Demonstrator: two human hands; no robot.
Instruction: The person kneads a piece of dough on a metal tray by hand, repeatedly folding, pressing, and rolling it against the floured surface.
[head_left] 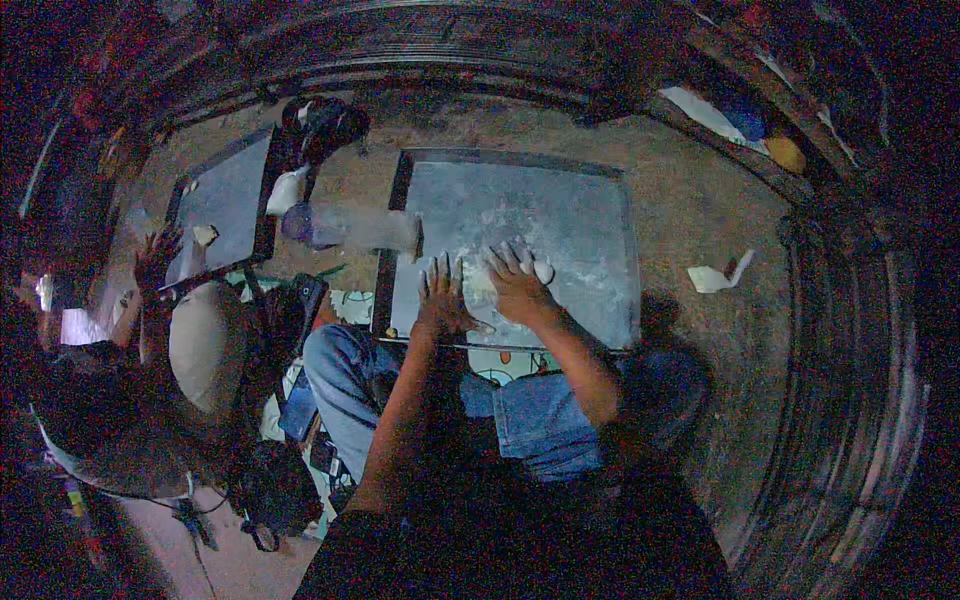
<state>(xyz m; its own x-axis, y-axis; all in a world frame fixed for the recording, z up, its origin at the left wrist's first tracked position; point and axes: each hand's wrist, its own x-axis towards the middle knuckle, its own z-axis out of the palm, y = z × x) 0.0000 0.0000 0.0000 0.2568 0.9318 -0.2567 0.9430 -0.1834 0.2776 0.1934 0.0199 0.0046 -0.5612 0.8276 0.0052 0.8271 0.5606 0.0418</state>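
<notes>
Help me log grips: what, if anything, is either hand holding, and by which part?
No hold shows: left hand and right hand spread over the tray; undersides hidden.

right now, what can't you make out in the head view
All in the head view:
Under the left hand and right hand: the hands hide the board there.
Pale lump: its full shape, beside the right fingers, is unclear.
Translucent object left of the board: too blurred to identify.
Thing at the board's lower left corner: too small.
Co-worker's hand: darkness and grain obscure its fingers.
</notes>
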